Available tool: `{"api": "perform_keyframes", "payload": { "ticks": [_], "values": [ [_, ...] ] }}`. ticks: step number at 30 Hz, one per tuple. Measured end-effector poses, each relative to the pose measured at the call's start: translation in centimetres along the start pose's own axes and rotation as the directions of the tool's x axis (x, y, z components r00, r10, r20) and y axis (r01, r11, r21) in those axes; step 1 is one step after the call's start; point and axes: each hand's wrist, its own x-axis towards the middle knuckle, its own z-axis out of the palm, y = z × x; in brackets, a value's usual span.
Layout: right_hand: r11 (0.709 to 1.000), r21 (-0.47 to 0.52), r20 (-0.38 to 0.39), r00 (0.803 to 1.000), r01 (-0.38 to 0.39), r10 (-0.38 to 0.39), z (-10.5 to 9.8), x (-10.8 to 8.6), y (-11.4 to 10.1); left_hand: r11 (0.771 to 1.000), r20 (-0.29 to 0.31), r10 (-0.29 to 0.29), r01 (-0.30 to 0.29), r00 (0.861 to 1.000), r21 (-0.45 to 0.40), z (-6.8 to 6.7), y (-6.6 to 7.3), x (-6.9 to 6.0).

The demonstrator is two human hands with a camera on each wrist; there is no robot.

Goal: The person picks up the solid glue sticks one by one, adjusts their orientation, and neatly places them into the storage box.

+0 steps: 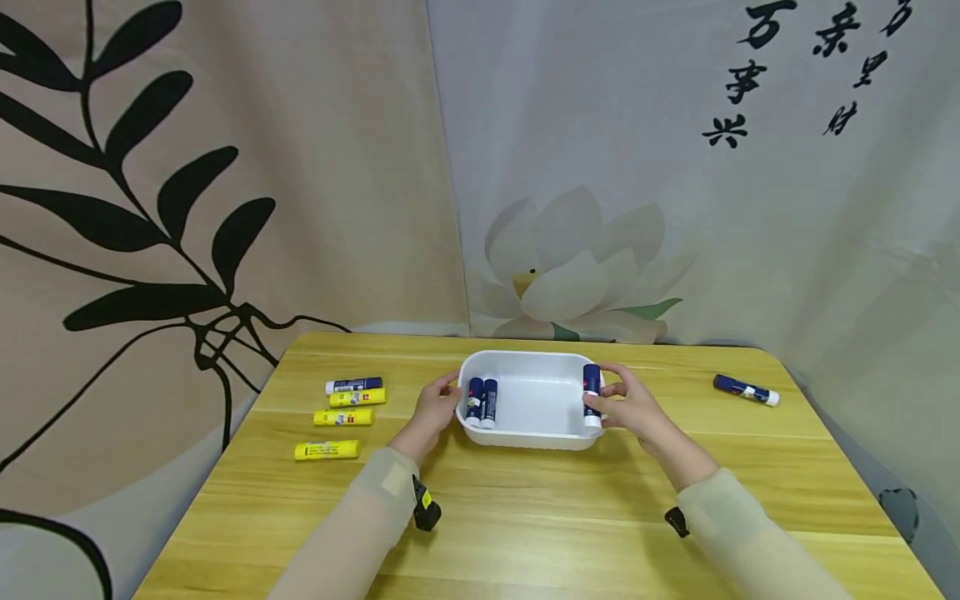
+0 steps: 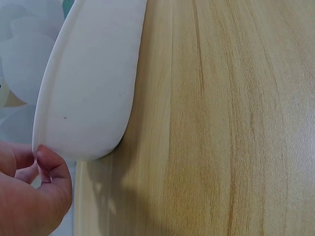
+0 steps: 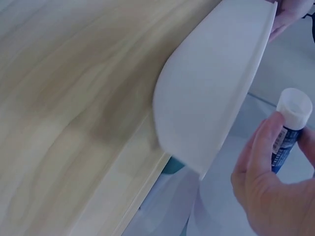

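A white plastic tray (image 1: 536, 437) stands on the wooden table. My left hand (image 1: 435, 408) pinches its left rim between thumb and fingers, as the left wrist view shows with the hand (image 2: 37, 191) at the tray's corner (image 2: 93, 98). Two dark blue glue sticks (image 1: 482, 402) lie side by side inside, at the left end. My right hand (image 1: 626, 404) holds another blue glue stick (image 1: 592, 392) over the tray's right end. In the right wrist view this glue stick (image 3: 290, 128) has its white end up, gripped between the thumb and fingers.
Left of the tray lie several yellow glue sticks (image 1: 343, 417) and one blue glue stick (image 1: 353, 385). Another blue glue stick (image 1: 746, 389) rests alone on the right of the table (image 1: 525, 525). A printed curtain (image 1: 360, 167) hangs behind the table.
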Motion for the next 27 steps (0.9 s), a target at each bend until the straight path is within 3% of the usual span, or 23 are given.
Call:
{"api": "perform_keyframes", "payload": {
  "ticks": [27],
  "values": [
    [0.999,-0.008,0.027,0.999,-0.044,0.044,7.5,3.9,-0.9,1.0,-0.005,0.024,-0.024,1.0,-0.015,0.1,-0.1,0.0]
  ]
}}
